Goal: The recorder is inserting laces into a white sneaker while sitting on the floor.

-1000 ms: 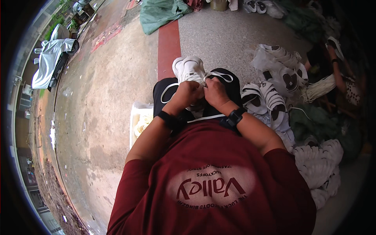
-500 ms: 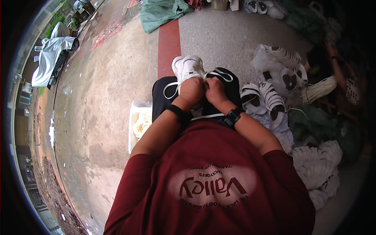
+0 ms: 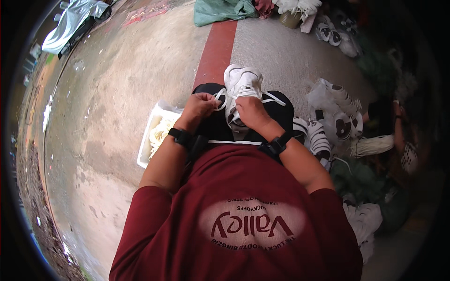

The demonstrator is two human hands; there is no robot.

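A pair of white sneakers (image 3: 244,80) rests between my knees, toes pointing away from me. My left hand (image 3: 202,104) is out to the left of the shoes, over my dark trouser leg, its fingers pinching a white shoelace (image 3: 220,97) that runs to the shoe. Against the near shoe's upper lies my right hand (image 3: 251,111), fingers curled at the lacing; whether it grips a lace or the shoe edge is hidden. Another loose lace end (image 3: 274,97) trails over my right knee.
A white bin (image 3: 149,136) of pale laces stands at my left. To my right lie white sneakers (image 3: 318,139), bagged shoes (image 3: 341,126) and a lace bundle (image 3: 372,145), with another person's arm (image 3: 398,129) beyond. A green sack (image 3: 220,11) lies ahead.
My hands were together over the lacing; the left has drawn away to the left with a lace in its fingers. The right stays at the shoe. The whole view has turned a little.
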